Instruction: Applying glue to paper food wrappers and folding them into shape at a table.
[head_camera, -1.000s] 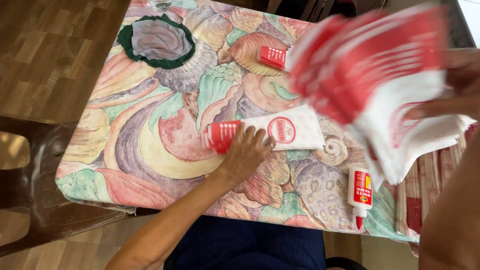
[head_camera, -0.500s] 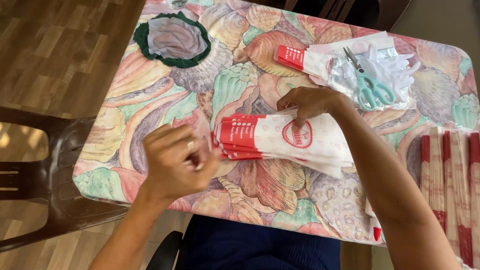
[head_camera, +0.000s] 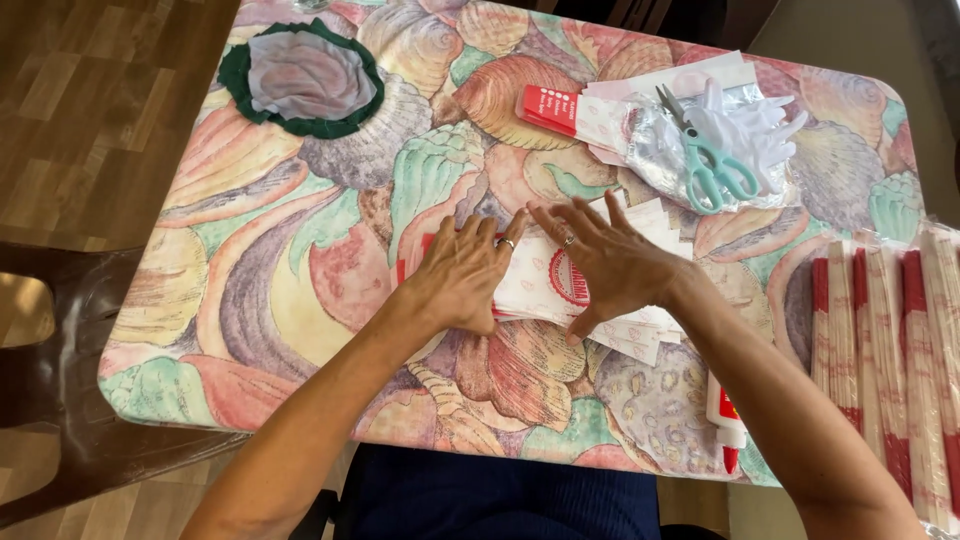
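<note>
Both hands lie flat, fingers spread, nothing clamped: the left hand (head_camera: 462, 272) and right hand (head_camera: 610, 262) press side by side on a stack of white-and-red paper sheets (head_camera: 545, 285) at mid-desk (head_camera: 280, 290). Teal scissors (head_camera: 712, 160) lie beyond; a glue bottle (head_camera: 727, 425) sits near the right forearm.

Bright, even daylight, soft shadows, sharp focus, slight wide-angle bending at edges.

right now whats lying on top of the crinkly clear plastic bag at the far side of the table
A pair of mint-green-handled scissors lies on the crinkly clear plastic bag, with white gloves beside its handles. Flat white paper packets with a red end stick out from beneath the bag; how far they continue is hidden.
</note>
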